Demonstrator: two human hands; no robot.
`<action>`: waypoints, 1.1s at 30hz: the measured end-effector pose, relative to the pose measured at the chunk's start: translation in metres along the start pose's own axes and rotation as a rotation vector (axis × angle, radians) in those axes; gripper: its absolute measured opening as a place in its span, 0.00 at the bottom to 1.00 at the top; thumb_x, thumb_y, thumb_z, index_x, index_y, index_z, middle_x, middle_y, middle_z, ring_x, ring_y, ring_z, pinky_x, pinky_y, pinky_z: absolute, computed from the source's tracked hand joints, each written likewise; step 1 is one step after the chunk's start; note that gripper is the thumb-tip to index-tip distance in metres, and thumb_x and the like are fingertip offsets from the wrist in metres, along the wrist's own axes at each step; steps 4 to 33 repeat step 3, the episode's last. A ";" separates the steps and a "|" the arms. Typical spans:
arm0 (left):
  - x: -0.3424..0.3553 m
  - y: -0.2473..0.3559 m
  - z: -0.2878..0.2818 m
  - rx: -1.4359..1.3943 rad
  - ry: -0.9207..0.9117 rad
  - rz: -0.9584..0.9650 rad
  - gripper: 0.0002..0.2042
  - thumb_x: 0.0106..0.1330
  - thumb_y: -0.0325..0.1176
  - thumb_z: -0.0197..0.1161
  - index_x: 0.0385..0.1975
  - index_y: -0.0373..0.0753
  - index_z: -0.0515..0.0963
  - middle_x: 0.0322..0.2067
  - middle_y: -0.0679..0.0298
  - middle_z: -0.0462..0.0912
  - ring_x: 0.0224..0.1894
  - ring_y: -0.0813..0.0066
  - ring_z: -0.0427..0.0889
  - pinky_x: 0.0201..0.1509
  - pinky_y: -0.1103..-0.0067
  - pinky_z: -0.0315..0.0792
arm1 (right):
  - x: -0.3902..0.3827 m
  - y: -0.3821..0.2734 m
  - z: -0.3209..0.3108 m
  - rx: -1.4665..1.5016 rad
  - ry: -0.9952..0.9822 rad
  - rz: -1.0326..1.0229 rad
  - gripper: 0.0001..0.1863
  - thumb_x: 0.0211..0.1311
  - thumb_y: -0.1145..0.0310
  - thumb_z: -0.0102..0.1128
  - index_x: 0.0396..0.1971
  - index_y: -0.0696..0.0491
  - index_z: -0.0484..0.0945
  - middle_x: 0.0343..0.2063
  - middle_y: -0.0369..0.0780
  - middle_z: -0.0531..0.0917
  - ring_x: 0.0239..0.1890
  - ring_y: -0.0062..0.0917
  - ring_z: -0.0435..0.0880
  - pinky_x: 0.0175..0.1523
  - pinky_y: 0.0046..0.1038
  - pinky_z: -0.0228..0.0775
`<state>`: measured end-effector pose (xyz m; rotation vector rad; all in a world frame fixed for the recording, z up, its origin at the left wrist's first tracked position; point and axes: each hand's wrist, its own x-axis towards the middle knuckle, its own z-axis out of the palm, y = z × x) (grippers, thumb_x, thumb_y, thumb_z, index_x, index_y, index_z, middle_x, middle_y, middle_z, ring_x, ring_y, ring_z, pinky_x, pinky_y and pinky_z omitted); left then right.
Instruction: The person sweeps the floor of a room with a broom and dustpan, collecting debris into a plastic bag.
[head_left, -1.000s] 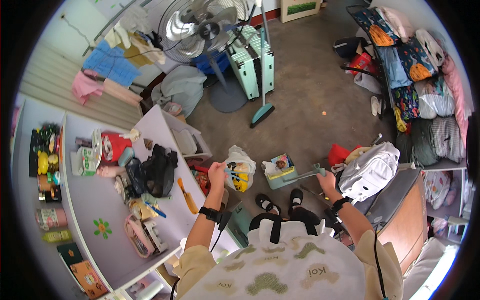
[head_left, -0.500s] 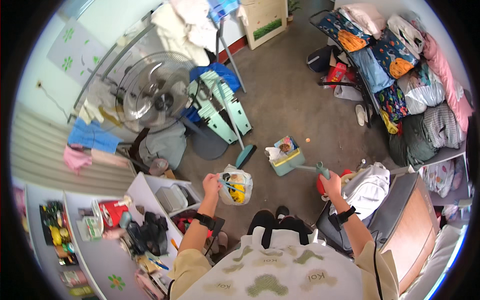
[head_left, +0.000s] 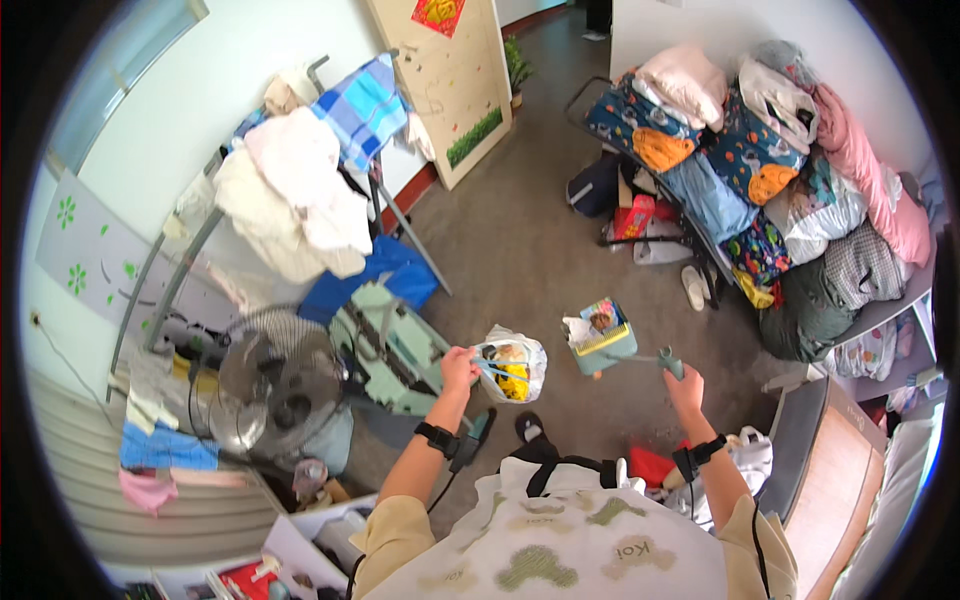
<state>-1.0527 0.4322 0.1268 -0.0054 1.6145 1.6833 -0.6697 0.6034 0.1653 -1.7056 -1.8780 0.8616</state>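
My left hand is closed on the blue handles of a white plastic bag. The bag hangs with its mouth up, and something yellow shows inside. Closed around the grey-green handle of a long-handled dustpan is my right hand. The dustpan's box-shaped pan is held out in front, right of the bag, with a yellow strip along its edge. In the pan lie crumpled white paper, a colourful wrapper and a brown lump of litter.
Left of me stand a floor fan and a pale green suitcase. A teal broom head is beside my left forearm. A folding bed piled with bedding is at the right, with white shoes by it. A cabinet stands near right.
I have moved forward into the room, so the fan, suitcase and broom now appear nearer and lower. Both hands have kept hold of the bag and the dustpan.
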 end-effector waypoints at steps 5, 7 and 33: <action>0.069 0.038 0.039 0.039 -0.048 -0.009 0.08 0.56 0.29 0.57 0.18 0.39 0.66 0.13 0.67 0.65 0.12 0.79 0.66 0.15 0.81 0.67 | 0.054 -0.023 0.021 -0.081 0.095 -0.060 0.11 0.43 0.67 0.56 0.27 0.56 0.78 0.18 0.45 0.79 0.24 0.29 0.80 0.34 0.29 0.69; 0.069 0.038 0.039 0.039 -0.048 -0.009 0.08 0.56 0.29 0.57 0.18 0.39 0.66 0.13 0.67 0.65 0.12 0.79 0.66 0.15 0.81 0.67 | 0.054 -0.023 0.021 -0.081 0.095 -0.060 0.11 0.43 0.67 0.56 0.27 0.56 0.78 0.18 0.45 0.79 0.24 0.29 0.80 0.34 0.29 0.69; 0.069 0.038 0.039 0.039 -0.048 -0.009 0.08 0.56 0.29 0.57 0.18 0.39 0.66 0.13 0.67 0.65 0.12 0.79 0.66 0.15 0.81 0.67 | 0.054 -0.023 0.021 -0.081 0.095 -0.060 0.11 0.43 0.67 0.56 0.27 0.56 0.78 0.18 0.45 0.79 0.24 0.29 0.80 0.34 0.29 0.69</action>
